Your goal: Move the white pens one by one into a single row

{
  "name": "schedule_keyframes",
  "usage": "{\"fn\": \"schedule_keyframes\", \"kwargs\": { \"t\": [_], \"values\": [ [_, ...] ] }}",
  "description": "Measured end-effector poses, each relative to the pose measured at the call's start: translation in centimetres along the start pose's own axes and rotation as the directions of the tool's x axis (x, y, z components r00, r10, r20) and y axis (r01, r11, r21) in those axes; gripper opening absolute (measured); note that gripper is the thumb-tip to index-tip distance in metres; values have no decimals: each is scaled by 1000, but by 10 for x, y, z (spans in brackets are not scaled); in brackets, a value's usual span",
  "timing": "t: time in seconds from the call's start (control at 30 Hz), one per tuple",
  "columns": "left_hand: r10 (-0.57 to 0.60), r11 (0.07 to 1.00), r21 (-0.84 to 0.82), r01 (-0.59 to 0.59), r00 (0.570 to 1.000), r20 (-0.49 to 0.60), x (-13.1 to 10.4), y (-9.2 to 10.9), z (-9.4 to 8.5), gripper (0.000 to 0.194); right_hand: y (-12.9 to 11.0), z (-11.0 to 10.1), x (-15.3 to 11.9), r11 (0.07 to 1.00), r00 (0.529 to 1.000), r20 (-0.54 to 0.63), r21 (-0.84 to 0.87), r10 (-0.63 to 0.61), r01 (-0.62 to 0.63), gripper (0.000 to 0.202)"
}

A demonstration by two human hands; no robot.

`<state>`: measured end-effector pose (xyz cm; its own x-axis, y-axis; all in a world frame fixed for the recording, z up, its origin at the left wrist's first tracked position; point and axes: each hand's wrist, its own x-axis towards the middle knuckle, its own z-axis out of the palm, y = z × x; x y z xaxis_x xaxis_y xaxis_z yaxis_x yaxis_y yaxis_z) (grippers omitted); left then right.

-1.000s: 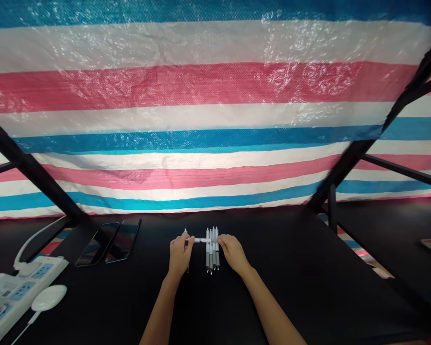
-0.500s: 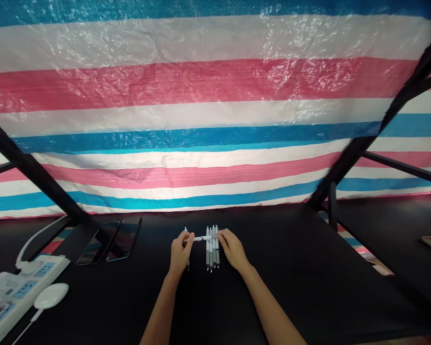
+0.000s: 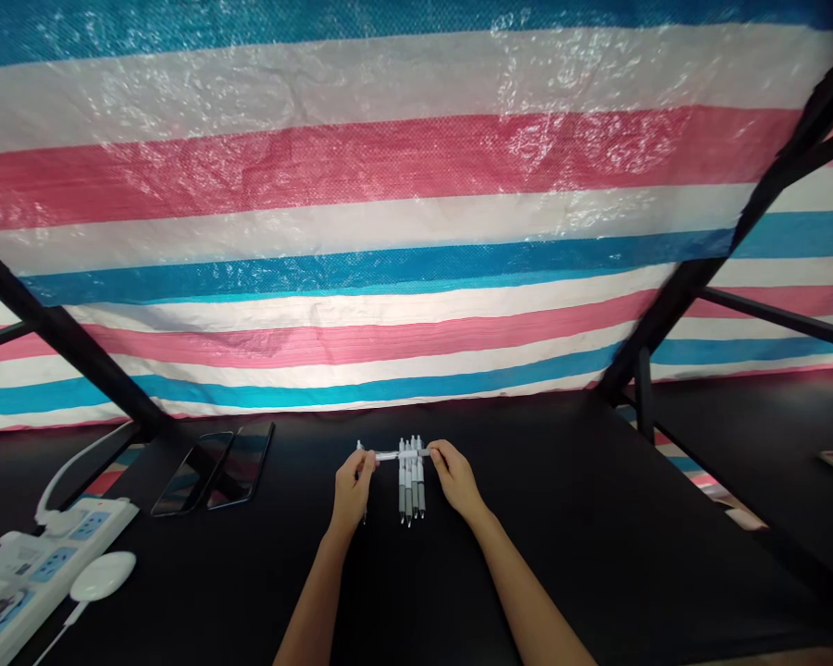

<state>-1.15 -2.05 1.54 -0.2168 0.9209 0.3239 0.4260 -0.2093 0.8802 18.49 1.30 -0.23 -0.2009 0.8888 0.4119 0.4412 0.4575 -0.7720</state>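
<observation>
A white and grey pen [image 3: 389,455] lies sideways between my hands, crossing over the upper part of a row of several pens. Those white pens [image 3: 408,486] with grey grips lie side by side on the black table, tips toward me. My left hand [image 3: 351,486] pinches the crosswise pen at its left end. At its right end, the fingers of my right hand [image 3: 455,474] are closed on the grey part. One more pen [image 3: 359,445] lies under my left hand, which covers most of it.
Two dark phones [image 3: 242,465] lie to the left on the black table [image 3: 590,546]. A white power strip [image 3: 52,564] with plugs and a white round charger [image 3: 103,576] sit at the near left. Black frame bars [image 3: 673,310] slant down on both sides before a striped sheet [image 3: 389,342].
My right hand has shifted slightly right along the crosswise pen, showing more of its grey end. My left hand stays nearly in place. The view has tilted a little.
</observation>
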Motion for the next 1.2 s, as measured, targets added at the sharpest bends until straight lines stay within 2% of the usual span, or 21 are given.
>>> {"fn": "schedule_keyframes", "kwargs": {
  "t": [0.3, 0.7, 0.87, 1.03, 1.2],
  "values": [
    [-76, 997, 25, 77, 997, -29, -1, 0, -1, 44, -1, -1, 0, 1000, 1000, 22, 16, -1, 1, 27],
    [-70, 987, 144, 76, 996, -47, 1, -4, -8, 44, -1, 0, 0, 999, 998, 56, 26, -30, 29, 20],
    [-57, 993, 98, 58, 998, -9, 6, -9, -11, 45, -2, -1, -1, 998, 997, 54, 45, -48, 45, 17],
    [-113, 993, 35, 112, 993, 31, 12, -13, -14, 48, 0, 1, -1, 999, 998, 55, 49, -11, 8, 15],
    [-115, 993, 34, 114, 993, 18, 11, -13, -15, 46, 2, 2, -1, 1000, 998, 60, 18, 6, -7, 18]
  ]
}}
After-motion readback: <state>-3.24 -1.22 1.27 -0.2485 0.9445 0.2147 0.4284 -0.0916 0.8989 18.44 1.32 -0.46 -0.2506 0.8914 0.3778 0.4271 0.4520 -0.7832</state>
